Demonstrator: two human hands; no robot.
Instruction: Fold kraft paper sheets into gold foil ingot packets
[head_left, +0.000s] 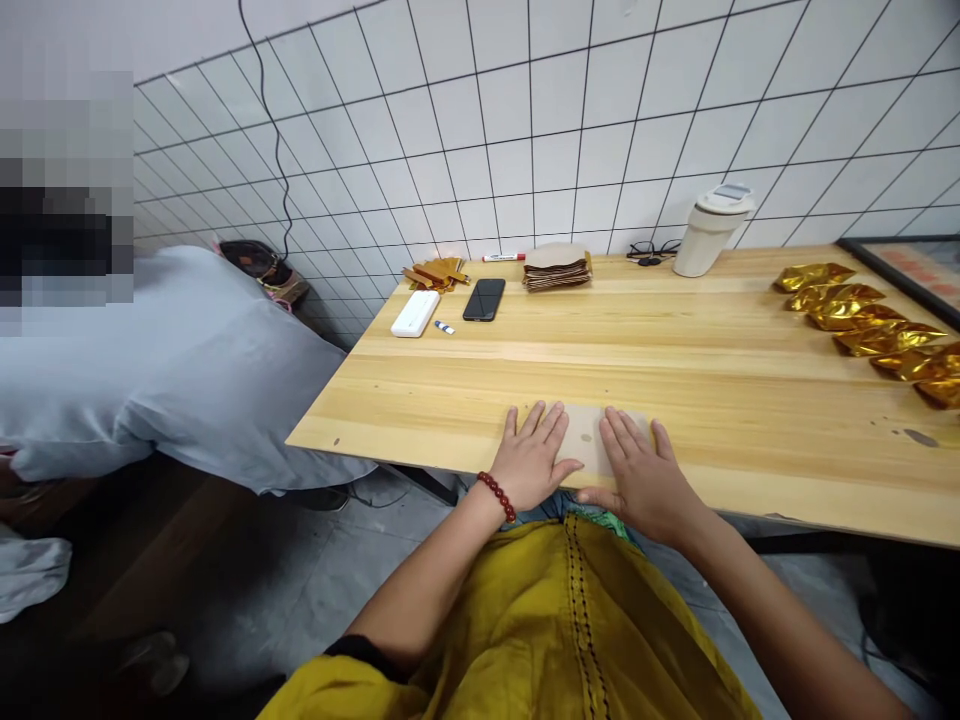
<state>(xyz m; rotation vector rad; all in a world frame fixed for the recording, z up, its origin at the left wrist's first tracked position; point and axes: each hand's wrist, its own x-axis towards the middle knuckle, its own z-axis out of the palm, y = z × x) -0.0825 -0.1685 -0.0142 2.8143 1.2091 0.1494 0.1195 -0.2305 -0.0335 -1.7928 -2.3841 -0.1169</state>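
A thin sheet of greyish paper [586, 440] lies flat at the front edge of the wooden table, with a small darker spot near its middle. My left hand [529, 455] rests flat with fingers spread over the sheet's left side; a dark red bead bracelet circles that wrist. Over the right side my right hand [637, 470] lies palm down, its fingers stretched out. Bare paper shows between the two hands, and neither one grips anything. Their palms hide the sheet's side edges.
Toward the wall are a paper stack [556, 270], red marker [503, 257], phone [484, 299], white power bank [415, 313], gold strips [436, 273], glasses [652, 252] and tumbler [711, 232]. Folded gold foil pieces [870, 325] line the right. A person in a pale shirt [180, 370] is at left.
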